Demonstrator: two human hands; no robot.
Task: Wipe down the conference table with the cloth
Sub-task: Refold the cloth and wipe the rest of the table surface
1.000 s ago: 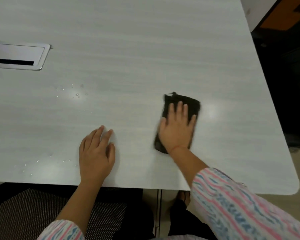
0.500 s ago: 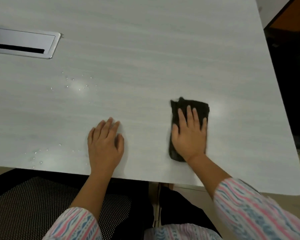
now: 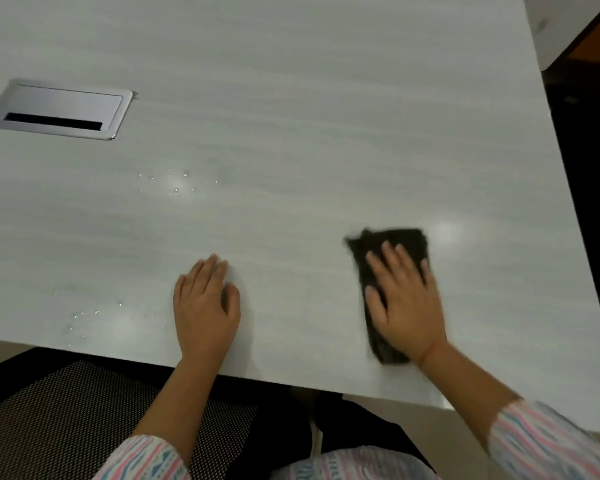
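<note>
Possibly misses droplets (image 3: 177,183) at ten o'clock, well apart from cloth (image 3: 402,240) at three; presses it under flat, straight-fingered right hand (image 3: 404,303), rests flat, empty left hand (image 3: 205,306) on desk (image 3: 326,98).

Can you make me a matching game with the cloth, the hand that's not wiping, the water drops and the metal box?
1. cloth
2. left hand
3. drops
4. metal box

A. silver, with a dark slot
B. black, under the right hand
C. flat on the bare table
D. tiny, shiny, scattered

Pairs: 1-B, 2-C, 3-D, 4-A
</note>
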